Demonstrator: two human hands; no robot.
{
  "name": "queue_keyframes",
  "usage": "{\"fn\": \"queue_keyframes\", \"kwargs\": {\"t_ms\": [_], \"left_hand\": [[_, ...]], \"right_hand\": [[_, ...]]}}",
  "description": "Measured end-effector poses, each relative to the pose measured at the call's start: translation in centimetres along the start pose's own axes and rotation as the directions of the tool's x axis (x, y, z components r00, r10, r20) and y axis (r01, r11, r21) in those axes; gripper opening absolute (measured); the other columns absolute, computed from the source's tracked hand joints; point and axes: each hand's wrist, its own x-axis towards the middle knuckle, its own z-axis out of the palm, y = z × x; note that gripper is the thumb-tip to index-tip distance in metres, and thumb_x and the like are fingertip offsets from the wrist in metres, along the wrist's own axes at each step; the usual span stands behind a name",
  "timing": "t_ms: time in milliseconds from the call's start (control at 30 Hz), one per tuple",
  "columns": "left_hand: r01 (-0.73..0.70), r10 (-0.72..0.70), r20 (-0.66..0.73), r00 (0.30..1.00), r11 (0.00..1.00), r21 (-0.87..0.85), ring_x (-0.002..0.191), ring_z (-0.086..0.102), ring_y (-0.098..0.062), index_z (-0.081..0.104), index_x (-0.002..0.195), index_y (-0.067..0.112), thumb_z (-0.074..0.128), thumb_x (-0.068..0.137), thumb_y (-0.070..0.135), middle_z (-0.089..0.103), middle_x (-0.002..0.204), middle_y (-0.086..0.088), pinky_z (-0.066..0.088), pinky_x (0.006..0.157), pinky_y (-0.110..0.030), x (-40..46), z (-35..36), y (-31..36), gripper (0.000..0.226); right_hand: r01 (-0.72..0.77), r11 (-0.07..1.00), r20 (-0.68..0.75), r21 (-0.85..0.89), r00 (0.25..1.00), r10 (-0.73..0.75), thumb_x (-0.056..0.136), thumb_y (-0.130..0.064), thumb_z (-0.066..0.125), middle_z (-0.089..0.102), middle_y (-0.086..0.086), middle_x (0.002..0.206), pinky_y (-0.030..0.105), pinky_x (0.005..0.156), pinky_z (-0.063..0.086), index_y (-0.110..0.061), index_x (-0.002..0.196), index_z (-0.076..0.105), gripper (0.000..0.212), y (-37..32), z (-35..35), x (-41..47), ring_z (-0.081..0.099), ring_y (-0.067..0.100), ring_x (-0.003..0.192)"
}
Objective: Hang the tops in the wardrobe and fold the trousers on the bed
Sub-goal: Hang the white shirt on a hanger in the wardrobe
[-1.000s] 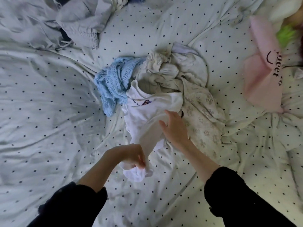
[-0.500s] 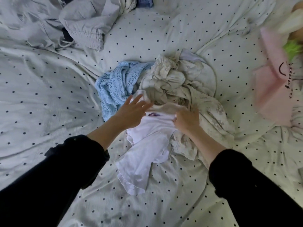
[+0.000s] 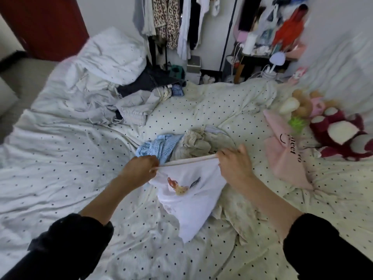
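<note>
Comparing with half a second earlier: the white cotton top with a small printed motif point(image 3: 187, 190) had been lifted off the crumpled beige-and-blue clothes pile point(image 3: 181, 144) and was held stretched by its neckline above the dotted white bedsheet point(image 3: 80, 158). The left hand point(image 3: 139, 168) was pinched on one end of the neckline, the right hand point(image 3: 234, 164) gripped on the other. The view had been raised toward the clothes rail with hanging garments point(image 3: 177, 21), well apart. Judged: pickup done, hanging next; no hanger was seen in hand.
</note>
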Motion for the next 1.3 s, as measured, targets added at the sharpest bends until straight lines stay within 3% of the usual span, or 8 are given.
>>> {"fn": "queue_keyframes", "kwargs": {"t_ms": [133, 233, 333, 467, 733, 933, 1133, 1300], "left_hand": [[0.104, -0.115, -0.24, 0.964, 0.993, -0.061, 0.093, 0.059, -0.033, 0.06, 0.105, 0.006, 0.055, 0.086, 0.009, 0.064, 0.104, -0.013, 0.041, 0.073, -0.033, -6.3, -8.2, 2.2, 0.021], [0.109, -0.121, -0.403, 0.907, 0.993, -0.052, 0.089, 0.06, -0.038, 0.063, 0.103, 0.003, 0.059, 0.083, 0.007, 0.059, 0.106, -0.015, 0.045, 0.075, -0.038, -11.3, -13.4, 2.9, 0.02], [0.132, -0.102, -0.524, 0.846, 0.991, 0.02, 0.083, 0.062, -0.039, 0.063, 0.104, 0.001, 0.062, 0.084, 0.009, 0.054, 0.114, -0.014, 0.048, 0.074, -0.042, -15.7, -17.4, 3.0, 0.021], [0.308, -0.2, -0.643, 0.74, 0.949, 0.059, 0.068, 0.06, -0.042, 0.054, 0.102, 0.002, 0.059, 0.086, 0.013, 0.063, 0.075, -0.021, 0.038, 0.059, -0.037, -22.9, -22.2, 1.5, 0.02], [0.446, -0.548, -0.493, 0.675, 0.836, -0.319, 0.089, 0.058, -0.022, 0.063, 0.111, 0.013, 0.058, 0.091, 0.03, 0.062, 0.094, -0.002, 0.038, 0.073, -0.024, -40.5, -24.8, -6.8, 0.026], [0.636, -0.719, -0.495, 0.489, 0.681, -0.362, 0.076, 0.053, -0.018, 0.071, 0.096, 0.009, 0.059, 0.088, 0.011, 0.066, 0.082, -0.003, 0.03, 0.065, -0.018, -52.6, -23.0, -14.6, 0.014], [0.777, -0.652, -0.73, 0.206, 0.562, -0.284, 0.094, 0.06, -0.026, 0.073, 0.092, 0.023, 0.063, 0.087, 0.022, 0.07, 0.092, 0.001, 0.045, 0.07, -0.032, -62.5, -27.1, -21.3, 0.011], [0.847, -0.575, -0.8, 0.174, 0.502, -0.176, 0.105, 0.047, -0.025, 0.074, 0.095, 0.024, 0.064, 0.087, 0.031, 0.068, 0.098, 0.0, 0.042, 0.073, -0.034, -68.9, -30.7, -27.2, 0.014]], "right_hand": [[0.103, 0.993, -0.271, 0.049, 0.959, -0.086, 0.042, 0.012, 0.076, 0.062, 0.011, 0.072, 0.035, 0.064, 0.023, -0.006, 0.058, 0.063, 0.026, 0.8, -8.9, -2.3, 0.052, 0.021, 0.045], [0.141, 0.988, -0.254, 0.066, 0.96, -0.12, 0.071, 0.01, 0.062, 0.062, 0.013, 0.106, 0.034, 0.077, 0.024, -0.005, 0.075, 0.066, 0.016, 0.1, -14.1, -3.1, 0.059, 0.023, 0.07], [0.167, 0.984, -0.314, 0.07, 0.939, -0.137, 0.086, 0.001, 0.044, 0.061, 0.005, 0.101, 0.031, 0.083, 0.02, -0.01, 0.088, 0.063, 0.022, -1.3, -18.3, -2.4, 0.053, 0.021, 0.092], [0.241, 0.956, -0.481, 0.169, 0.867, -0.134, 0.087, -0.004, 0.044, 0.06, 0.006, 0.104, 0.033, 0.085, 0.022, -0.008, 0.097, 0.066, 0.025, -5.4, -25.2, -2.0, 0.053, 0.024, 0.099], [0.477, 0.637, -0.286, 0.605, 0.878, -0.385, 0.086, -0.036, 0.061, 0.062, 0.004, 0.109, 0.028, 0.082, 0.042, -0.013, 0.099, 0.063, 0.027, -20.5, -32.7, -2.6, 0.055, 0.022, 0.105], [0.533, 0.645, -0.269, 0.547, 0.842, -0.468, 0.087, -0.009, 0.056, 0.059, 0.016, 0.12, 0.033, 0.085, 0.044, -0.01, 0.114, 0.059, 0.027, -36.3, -34.6, -5.3, 0.054, 0.032, 0.11], [0.506, 0.662, -0.383, 0.553, 0.86, -0.337, 0.084, -0.003, 0.047, 0.065, 0.015, 0.11, 0.029, 0.069, 0.038, -0.012, 0.101, 0.069, 0.029, -50.7, -41.2, -6.2, 0.059, 0.035, 0.102], [0.608, 0.621, -0.575, 0.495, 0.765, -0.291, 0.088, -0.011, 0.048, 0.065, 0.011, 0.104, 0.031, 0.068, 0.034, -0.013, 0.102, 0.065, 0.022, -59.7, -46.7, -5.8, 0.055, 0.031, 0.102]]}}
